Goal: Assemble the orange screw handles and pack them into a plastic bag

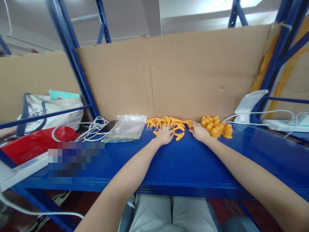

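My left hand point(165, 135) lies over a pile of orange-handled corkscrews point(158, 121), its fingers stretched out onto them. Metal spirals show along the pile's left front. One curved orange handle point(180, 136) lies just right of that hand. My right hand point(200, 131) rests on the table at the right end of the pile, fingers apart. A small orange piece shows between its thumb and fingers; whether it is pinched I cannot make out. Against the right hand's outer side stands a group of orange bell-shaped caps point(214, 124), with one cap point(228, 131) at its right edge.
The blue table point(183, 164) ends at a cardboard wall point(193, 74). To the left lie clear plastic bags point(131, 127), a phone point(108, 127), white cables point(93, 130) and a red bag point(41, 141). A white packet point(249, 104) and a power strip point(280, 125) are at right.
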`<act>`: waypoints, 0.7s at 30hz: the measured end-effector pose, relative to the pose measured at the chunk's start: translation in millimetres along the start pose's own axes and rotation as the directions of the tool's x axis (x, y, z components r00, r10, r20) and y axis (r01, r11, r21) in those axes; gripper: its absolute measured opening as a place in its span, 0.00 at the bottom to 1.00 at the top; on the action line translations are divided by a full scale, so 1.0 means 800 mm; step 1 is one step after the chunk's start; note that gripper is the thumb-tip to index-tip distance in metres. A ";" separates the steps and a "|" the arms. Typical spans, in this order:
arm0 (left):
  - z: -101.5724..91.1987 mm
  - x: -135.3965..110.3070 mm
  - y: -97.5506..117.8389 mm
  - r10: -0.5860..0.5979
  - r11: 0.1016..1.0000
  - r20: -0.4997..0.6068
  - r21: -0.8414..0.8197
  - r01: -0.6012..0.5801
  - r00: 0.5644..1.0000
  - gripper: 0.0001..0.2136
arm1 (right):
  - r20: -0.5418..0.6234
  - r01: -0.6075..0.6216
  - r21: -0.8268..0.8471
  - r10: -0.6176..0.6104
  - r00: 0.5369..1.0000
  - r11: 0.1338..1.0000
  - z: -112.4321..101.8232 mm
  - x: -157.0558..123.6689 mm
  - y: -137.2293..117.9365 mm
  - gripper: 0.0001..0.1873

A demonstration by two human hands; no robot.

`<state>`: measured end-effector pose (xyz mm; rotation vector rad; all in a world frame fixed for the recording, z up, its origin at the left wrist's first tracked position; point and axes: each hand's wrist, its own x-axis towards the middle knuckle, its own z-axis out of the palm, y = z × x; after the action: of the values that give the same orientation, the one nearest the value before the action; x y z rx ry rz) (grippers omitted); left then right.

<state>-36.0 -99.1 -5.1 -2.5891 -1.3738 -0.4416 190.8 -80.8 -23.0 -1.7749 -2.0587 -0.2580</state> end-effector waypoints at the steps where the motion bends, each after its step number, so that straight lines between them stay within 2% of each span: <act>1: -0.001 0.000 0.000 -0.004 1.000 0.003 -0.002 0.004 1.000 0.15 | -0.005 0.004 0.005 -0.004 1.000 1.000 0.002 0.001 0.002 0.27; 10: -0.004 0.000 0.000 -0.080 0.997 -0.023 -0.018 0.079 0.997 0.10 | -0.036 0.052 -0.046 -0.054 0.998 0.998 0.016 0.007 0.013 0.27; 15: -0.007 0.004 -0.001 -0.162 0.977 -0.117 -0.161 0.142 0.980 0.08 | -0.058 0.064 -0.040 -0.066 0.996 0.997 0.020 0.009 0.018 0.28; 18: -0.004 0.010 -0.001 -0.295 0.895 -0.176 -0.395 0.208 0.939 0.05 | -0.045 0.052 -0.050 -0.054 0.997 0.997 0.017 0.007 0.016 0.27; 21: 0.000 0.017 0.002 -0.417 0.682 -0.188 -0.712 0.169 0.889 0.03 | -0.023 0.057 -0.070 -0.059 0.998 0.996 0.010 0.004 0.011 0.27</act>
<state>-27.5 -89.2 -0.4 -2.5547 -1.7432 -1.6570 197.9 -72.8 -30.1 -1.7440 -2.1094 -0.3714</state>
